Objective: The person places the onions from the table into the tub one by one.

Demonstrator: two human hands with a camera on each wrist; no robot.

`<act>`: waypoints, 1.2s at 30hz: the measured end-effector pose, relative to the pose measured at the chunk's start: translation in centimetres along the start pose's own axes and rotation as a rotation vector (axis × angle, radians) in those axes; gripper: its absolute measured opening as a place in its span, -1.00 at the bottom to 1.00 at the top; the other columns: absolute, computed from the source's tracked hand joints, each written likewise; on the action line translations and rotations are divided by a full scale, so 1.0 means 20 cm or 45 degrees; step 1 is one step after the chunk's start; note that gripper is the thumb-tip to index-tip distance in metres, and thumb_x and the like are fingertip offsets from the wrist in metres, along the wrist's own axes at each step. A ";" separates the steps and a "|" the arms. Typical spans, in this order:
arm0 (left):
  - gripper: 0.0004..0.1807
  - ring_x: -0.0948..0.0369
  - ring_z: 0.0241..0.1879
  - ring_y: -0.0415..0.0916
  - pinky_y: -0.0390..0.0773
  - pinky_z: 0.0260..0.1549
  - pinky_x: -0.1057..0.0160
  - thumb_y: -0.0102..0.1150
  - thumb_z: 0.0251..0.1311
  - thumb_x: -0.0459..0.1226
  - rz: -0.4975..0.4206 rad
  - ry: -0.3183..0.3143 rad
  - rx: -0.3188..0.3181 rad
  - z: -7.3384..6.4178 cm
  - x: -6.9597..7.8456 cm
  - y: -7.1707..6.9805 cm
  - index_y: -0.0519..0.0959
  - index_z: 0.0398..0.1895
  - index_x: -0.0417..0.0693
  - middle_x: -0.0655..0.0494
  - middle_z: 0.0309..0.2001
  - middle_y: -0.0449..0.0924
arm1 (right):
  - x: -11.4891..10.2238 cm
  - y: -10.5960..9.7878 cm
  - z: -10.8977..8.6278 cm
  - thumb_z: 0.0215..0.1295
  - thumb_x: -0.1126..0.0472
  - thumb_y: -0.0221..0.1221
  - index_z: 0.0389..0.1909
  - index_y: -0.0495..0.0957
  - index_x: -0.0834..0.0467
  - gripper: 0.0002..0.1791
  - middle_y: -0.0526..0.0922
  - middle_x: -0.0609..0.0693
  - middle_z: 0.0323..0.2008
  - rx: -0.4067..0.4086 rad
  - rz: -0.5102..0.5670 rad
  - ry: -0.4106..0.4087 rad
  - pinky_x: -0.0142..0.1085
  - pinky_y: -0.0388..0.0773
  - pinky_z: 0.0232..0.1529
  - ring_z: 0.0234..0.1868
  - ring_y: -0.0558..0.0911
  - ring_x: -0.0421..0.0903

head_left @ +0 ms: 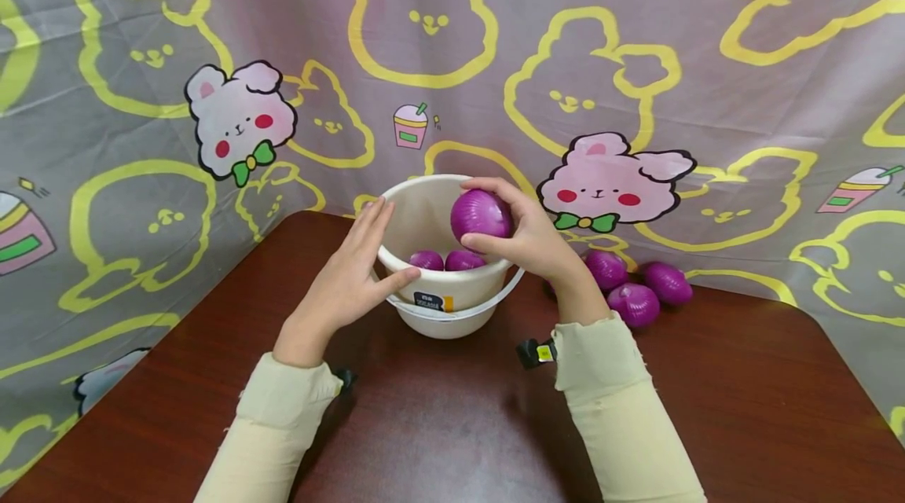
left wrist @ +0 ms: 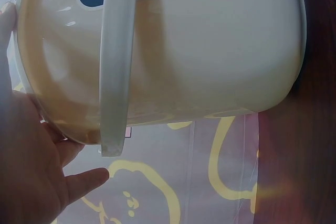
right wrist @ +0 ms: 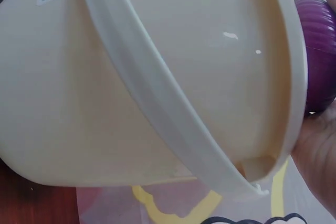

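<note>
While in R hand (head_left: 535,242), onion (head_left: 481,214) nr bucket rim (head_left: 452,277), room inside

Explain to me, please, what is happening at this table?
A person's right hand holds a purple onion at the right edge of a cream bucket. The left hand touches the bucket's opposite side. Two onions show inside it, and at least three others lie on the table.

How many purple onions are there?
6: one onion in the right hand, two onions in the bucket, three onions on the table. Others may hide behind bucket or wrist.
</note>
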State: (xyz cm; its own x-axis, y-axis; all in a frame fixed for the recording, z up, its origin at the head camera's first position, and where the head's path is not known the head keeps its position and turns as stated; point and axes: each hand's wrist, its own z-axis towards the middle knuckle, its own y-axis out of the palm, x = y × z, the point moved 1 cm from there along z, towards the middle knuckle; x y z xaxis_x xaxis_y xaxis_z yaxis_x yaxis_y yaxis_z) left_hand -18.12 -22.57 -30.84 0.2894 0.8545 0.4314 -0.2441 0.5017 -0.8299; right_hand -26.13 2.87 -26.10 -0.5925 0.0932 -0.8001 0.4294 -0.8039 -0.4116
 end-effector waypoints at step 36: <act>0.12 0.01 0.62 -0.33 0.14 0.40 -0.30 0.05 0.18 0.37 -0.014 -0.008 -0.028 0.00 0.01 -0.01 -0.19 0.62 0.11 0.12 0.64 -0.31 | 0.02 0.03 -0.02 0.28 0.17 0.29 0.28 0.45 0.15 -0.45 0.46 0.15 0.30 0.040 0.131 -0.044 0.01 0.13 0.53 0.38 0.41 0.01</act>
State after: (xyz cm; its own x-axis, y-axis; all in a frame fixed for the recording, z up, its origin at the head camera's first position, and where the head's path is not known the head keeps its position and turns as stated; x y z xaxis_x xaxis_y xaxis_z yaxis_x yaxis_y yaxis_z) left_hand -18.10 -22.54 -30.55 0.2865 0.8496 0.4429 -0.2204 0.5083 -0.8325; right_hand -25.84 2.77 -26.92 -0.5700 -0.0109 -0.8216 0.4680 -0.8262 -0.3137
